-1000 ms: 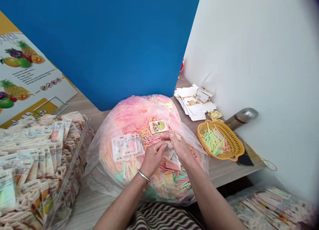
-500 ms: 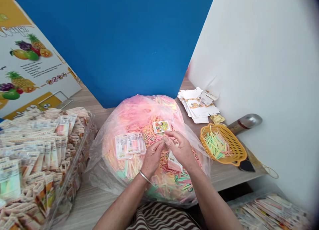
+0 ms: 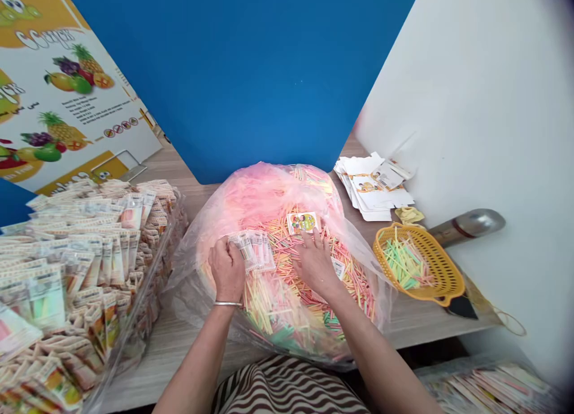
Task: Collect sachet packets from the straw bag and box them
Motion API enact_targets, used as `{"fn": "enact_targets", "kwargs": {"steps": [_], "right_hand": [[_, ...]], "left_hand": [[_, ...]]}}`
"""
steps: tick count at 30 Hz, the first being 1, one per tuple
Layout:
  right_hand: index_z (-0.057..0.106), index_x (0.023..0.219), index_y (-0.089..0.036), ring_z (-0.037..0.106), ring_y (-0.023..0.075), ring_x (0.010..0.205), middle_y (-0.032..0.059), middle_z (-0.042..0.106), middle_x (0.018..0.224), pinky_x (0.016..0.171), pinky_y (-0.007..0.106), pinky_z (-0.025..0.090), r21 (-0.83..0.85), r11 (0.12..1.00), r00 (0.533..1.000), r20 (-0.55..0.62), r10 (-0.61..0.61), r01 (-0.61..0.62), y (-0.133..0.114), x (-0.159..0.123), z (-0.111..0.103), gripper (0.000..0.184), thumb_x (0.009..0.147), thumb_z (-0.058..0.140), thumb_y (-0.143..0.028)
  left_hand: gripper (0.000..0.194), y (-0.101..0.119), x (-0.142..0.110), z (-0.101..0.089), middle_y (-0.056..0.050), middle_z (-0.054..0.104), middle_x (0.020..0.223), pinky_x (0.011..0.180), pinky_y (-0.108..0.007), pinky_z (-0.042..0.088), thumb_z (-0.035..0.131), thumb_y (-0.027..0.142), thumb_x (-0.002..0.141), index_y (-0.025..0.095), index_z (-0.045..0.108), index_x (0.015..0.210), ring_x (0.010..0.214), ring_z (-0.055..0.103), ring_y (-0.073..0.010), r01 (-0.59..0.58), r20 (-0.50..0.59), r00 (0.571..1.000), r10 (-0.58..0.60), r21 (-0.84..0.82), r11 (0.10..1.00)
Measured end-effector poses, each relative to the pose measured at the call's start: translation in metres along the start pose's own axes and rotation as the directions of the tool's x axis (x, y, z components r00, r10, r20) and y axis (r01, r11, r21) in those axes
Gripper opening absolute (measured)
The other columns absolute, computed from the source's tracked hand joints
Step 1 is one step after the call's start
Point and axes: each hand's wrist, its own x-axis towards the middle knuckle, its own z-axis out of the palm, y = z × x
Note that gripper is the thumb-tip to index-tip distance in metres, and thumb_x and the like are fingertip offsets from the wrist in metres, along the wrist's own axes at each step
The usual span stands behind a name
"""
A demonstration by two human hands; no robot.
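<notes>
A big clear plastic bag [image 3: 188, 282] full of thin pastel candy-like sticks [image 3: 287, 253] spreads in front of me. My left hand [image 3: 228, 269], with a metal bangle at the wrist, is closed at the left edge of several overlapping clear sachets [image 3: 258, 251] on the sticks. Its fingers are curled and its thumb presses on a sachet. My right hand [image 3: 317, 266] is open over the sticks, fingers apart. Its fingertips reach the lower edge of a printed sachet [image 3: 303, 222] with a yellow cartoon face. Another sachet [image 3: 338, 267] is partly hidden beneath this hand.
At left stands a clear-walled container [image 3: 134, 306] packed with filled sachets. To the right are a yellow basket [image 3: 442, 270] of sticks, flattened cartons [image 3: 374, 190] and a metal cylinder [image 3: 479, 224]. A blue panel [image 3: 251, 73] rises behind the bag; a white wall borders the right.
My hands were together over the middle of the bag, fingertips touching. Now they are apart: the left has moved to the overlapping sachets, the right toward the printed sachet. The view has shifted left.
</notes>
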Motion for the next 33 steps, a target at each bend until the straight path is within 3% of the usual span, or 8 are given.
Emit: {"fn": "enact_targets", "kwargs": {"steps": [11,16,19,21,23,27,31,33], "right_hand": [[0.061,0.127,-0.006,0.013,0.0419,0.147,0.0189,0.02,0.159,0.111,0.07,0.008,-0.195,0.981,1.0,-0.017,0.008,-0.011,-0.013,0.026,0.036,0.043,0.092,0.036,-0.01],[0.059,0.125,-0.007,0.017,0.0407,0.146,0.0228,0.035,0.152,0.112,0.067,0.008,-0.049,0.996,0.994,-0.085,0.076,-0.08,-0.005,0.018,0.025,0.041,0.088,0.042,-0.008],[0.061,0.11,-0.01,0.047,0.0384,0.127,0.024,0.06,0.123,0.109,0.062,0.021,0.155,0.982,0.98,-0.151,0.13,-0.106,0.0,0.012,0.007,0.031,0.088,0.039,-0.01],[0.058,0.102,-0.015,0.061,0.0305,0.094,0.0143,0.066,0.092,0.096,0.053,0.039,0.38,0.922,0.983,-0.123,0.133,-0.077,0.001,0.006,-0.007,0.025,0.093,0.035,-0.019],[0.054,0.095,-0.019,0.056,0.0223,0.073,0.0044,0.059,0.078,0.079,0.041,0.047,0.616,0.788,0.997,-0.069,0.04,0.011,0.0,-0.001,-0.018,0.023,0.097,0.032,-0.029],[0.049,0.085,-0.021,0.049,0.0153,0.068,-0.0012,0.052,0.075,0.065,0.028,0.044,0.858,0.502,0.984,-0.017,-0.178,0.106,-0.003,-0.01,-0.025,0.025,0.097,0.037,-0.039],[0.053,0.084,-0.02,0.045,0.013,0.062,-0.0021,0.051,0.072,0.054,0.024,0.04,0.929,0.369,0.993,0.042,-0.113,0.003,-0.008,-0.006,-0.015,0.028,0.092,0.051,-0.047],[0.051,0.075,-0.02,0.041,0.0117,0.056,-0.0037,0.047,0.064,0.049,0.023,0.037,0.951,0.309,1.0,0.023,0.005,-0.023,-0.012,-0.002,-0.008,0.034,0.087,0.057,-0.051]], "left_hand": [[0.034,-0.013,-0.003,0.01,-0.014,0.06,0.117,0.105,-0.048,0.04,0.04,0.019,0.087,0.014,0.057,0.116,0.119,0.052,-0.0279,-0.056,-0.014,0.998,0.056,-0.011,0.998],[0.037,-0.001,-0.002,-0.008,-0.016,0.058,0.128,0.112,-0.048,0.033,0.042,0.023,0.09,0.014,0.056,0.123,0.13,0.046,-0.028,-0.081,-0.023,0.996,0.081,-0.012,0.997],[0.038,0.025,-0.006,-0.019,-0.015,0.058,0.129,0.114,-0.047,0.031,0.043,0.027,0.093,0.014,0.056,0.125,0.131,0.045,-0.0264,-0.166,-0.017,0.986,0.166,-0.063,0.984],[0.037,0.044,-0.011,-0.018,-0.013,0.061,0.128,0.111,-0.043,0.036,0.045,0.031,0.093,0.016,0.058,0.125,0.125,0.051,-0.024,-0.123,0.077,0.987,0.14,-0.194,0.973],[0.036,0.06,-0.017,-0.009,-0.01,0.065,0.123,0.107,-0.04,0.041,0.049,0.035,0.092,0.018,0.062,0.121,0.119,0.057,-0.0223,0.034,0.267,0.962,0.064,-0.347,0.937],[0.034,0.078,-0.026,0.017,-0.005,0.071,0.093,0.088,-0.033,0.051,0.049,0.045,0.091,0.018,0.07,0.09,0.091,0.065,-0.0203,0.343,0.623,0.781,0.05,-0.495,0.798],[0.034,0.085,-0.027,0.029,-0.004,0.072,0.091,0.098,-0.034,0.047,0.054,0.047,0.089,0.018,0.071,0.082,0.097,0.065,-0.021,0.382,0.696,0.707,0.125,-0.524,0.761],[0.033,0.089,-0.031,0.03,-0.006,0.069,0.113,0.108,-0.034,0.04,0.058,0.049,0.087,0.021,0.071,0.099,0.118,0.058,-0.0214,0.437,0.671,0.735,0.097,-0.578,0.689]]}}
